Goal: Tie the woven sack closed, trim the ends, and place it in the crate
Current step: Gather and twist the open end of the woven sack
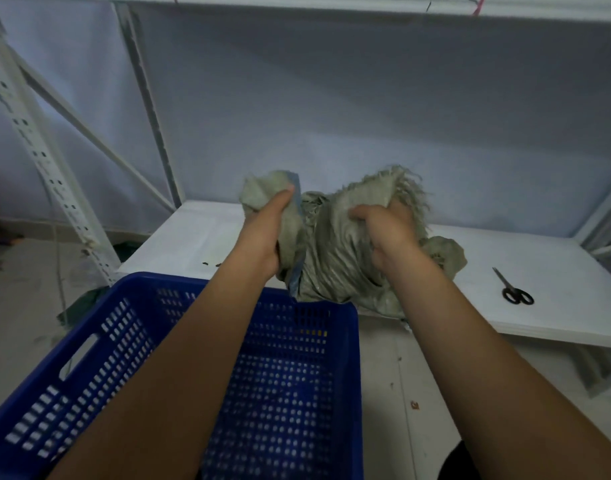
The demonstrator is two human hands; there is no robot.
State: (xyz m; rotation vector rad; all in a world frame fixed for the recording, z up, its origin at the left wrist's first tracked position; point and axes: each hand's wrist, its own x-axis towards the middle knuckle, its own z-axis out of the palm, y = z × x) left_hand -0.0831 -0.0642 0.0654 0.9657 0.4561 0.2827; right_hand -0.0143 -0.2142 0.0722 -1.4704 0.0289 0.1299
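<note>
A crumpled grey-green woven sack [335, 258] with a frayed top edge and a blue stripe is lifted off the low white shelf [200, 237]. My left hand [273, 233] grips its left corner, and my right hand [383, 233] clutches the bunched cloth near the frayed end. The sack's bottom hangs just above the far rim of the blue perforated crate [290, 375], which stands on the floor in front of me. The crate shows nothing inside. Black-handled scissors [513, 289] lie on the shelf to the right.
White slotted rack uprights [44, 161] rise at the left, and a second shelf board [332, 5] runs overhead. A pale cloth backdrop hangs behind. Small scraps dot the tiled floor [415, 405] to the right of the crate.
</note>
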